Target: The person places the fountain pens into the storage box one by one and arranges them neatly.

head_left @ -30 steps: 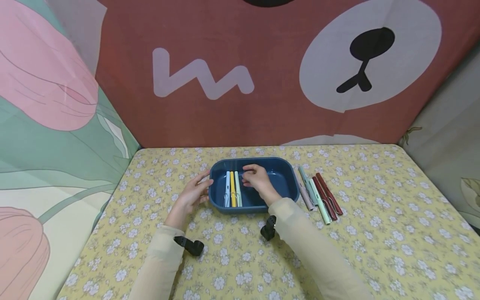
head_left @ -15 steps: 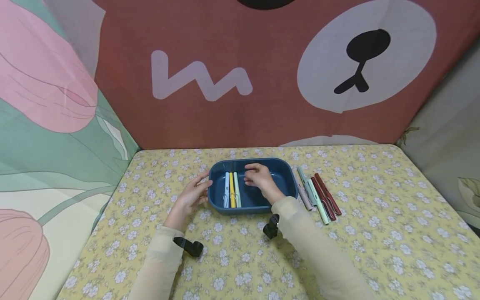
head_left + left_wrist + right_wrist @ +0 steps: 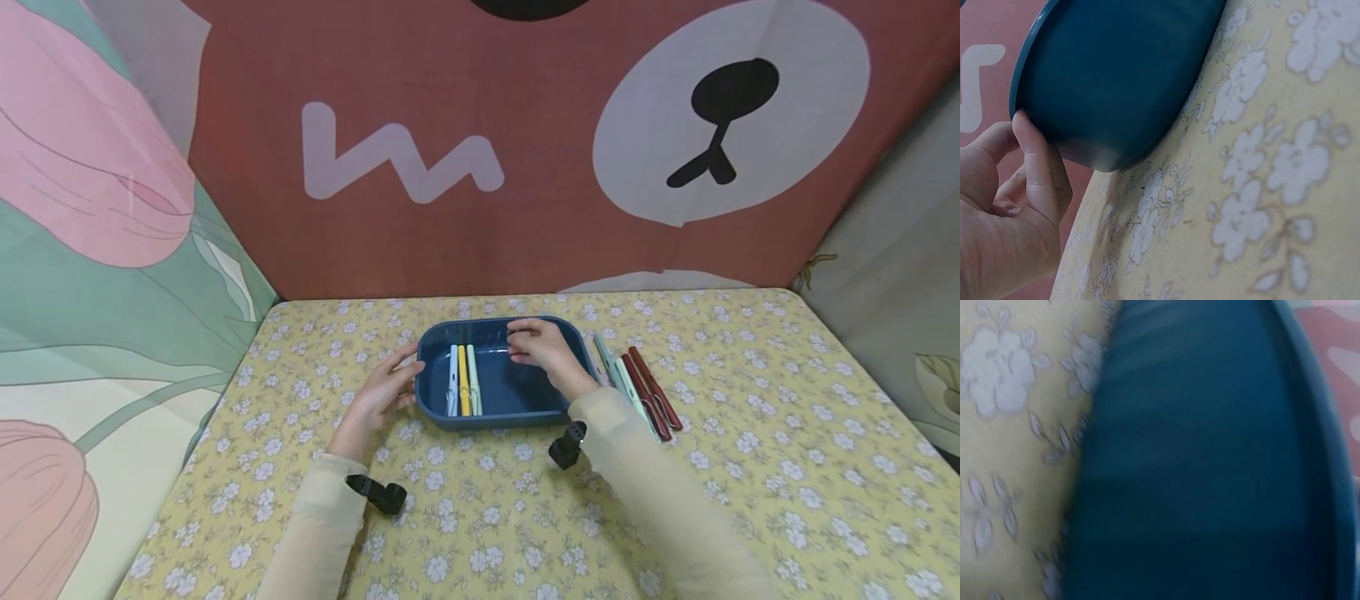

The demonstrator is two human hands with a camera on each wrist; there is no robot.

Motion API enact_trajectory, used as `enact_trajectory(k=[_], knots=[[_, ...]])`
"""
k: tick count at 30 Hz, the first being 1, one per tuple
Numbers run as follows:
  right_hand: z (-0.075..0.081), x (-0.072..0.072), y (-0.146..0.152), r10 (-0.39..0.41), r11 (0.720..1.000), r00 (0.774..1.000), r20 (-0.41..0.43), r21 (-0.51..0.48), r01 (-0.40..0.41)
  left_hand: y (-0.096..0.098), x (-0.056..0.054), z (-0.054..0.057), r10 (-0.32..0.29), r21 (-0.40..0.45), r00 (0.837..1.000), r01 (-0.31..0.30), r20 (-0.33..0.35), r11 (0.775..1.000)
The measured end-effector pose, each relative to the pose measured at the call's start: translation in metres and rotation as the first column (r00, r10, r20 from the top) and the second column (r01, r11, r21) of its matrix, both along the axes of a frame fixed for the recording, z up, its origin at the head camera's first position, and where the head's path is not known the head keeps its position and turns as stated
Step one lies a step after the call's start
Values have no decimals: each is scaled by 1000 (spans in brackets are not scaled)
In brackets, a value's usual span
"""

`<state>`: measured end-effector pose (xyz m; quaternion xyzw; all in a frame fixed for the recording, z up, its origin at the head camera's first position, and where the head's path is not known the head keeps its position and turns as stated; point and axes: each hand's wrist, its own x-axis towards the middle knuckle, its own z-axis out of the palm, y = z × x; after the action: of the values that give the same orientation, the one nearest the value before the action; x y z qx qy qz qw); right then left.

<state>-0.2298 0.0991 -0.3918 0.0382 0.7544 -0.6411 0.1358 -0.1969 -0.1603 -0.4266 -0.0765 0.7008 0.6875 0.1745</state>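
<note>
A dark blue box (image 3: 517, 421) with rounded corners holds three pens, side by side in its left part. They are a light blue pen (image 3: 453, 379), a yellow pen (image 3: 463, 379) and a pale green pen (image 3: 474, 379). My left hand (image 3: 382, 392) touches the box's left end with its fingertips; in the left wrist view one fingertip meets the rim. Over the right half of the box is my right hand (image 3: 545, 350), fingers loosely bent, nothing held. The right wrist view shows only the box's outer wall (image 3: 1197, 450), with the hand hidden.
Right of the box lie several more pens: a grey-green pen (image 3: 604, 350), a mint pen (image 3: 628, 382) and two dark red pens, one (image 3: 654, 387) outermost. My right sleeve (image 3: 652, 483) partly covers them. A flowered yellow cloth (image 3: 465, 533) covers the table, with printed fabric behind.
My right hand has moved right within the box, away from the pale green pen, and its sleeve now overlaps the pens outside. The left hand stays at the box's end.
</note>
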Motion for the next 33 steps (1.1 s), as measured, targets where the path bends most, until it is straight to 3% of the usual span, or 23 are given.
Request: enact_trajectory(k=[8,15,28,33], knots=[[9,-5,28,-23,1000,999,-24,0,23,0,0,0,2,2,1000,-2,-1,1000],[18,-8,52,-58,998,998,6,32,58,0,0,0,3,0,1000,-3,5,1000],[21,-5,102,-24,998,1000,-2,63,24,0,-2,-1,7,8,1000,-7,5,1000],[17,-4,124,69,987,997,25,141,-72,0,-1,0,7,2,1000,-7,9,1000]])
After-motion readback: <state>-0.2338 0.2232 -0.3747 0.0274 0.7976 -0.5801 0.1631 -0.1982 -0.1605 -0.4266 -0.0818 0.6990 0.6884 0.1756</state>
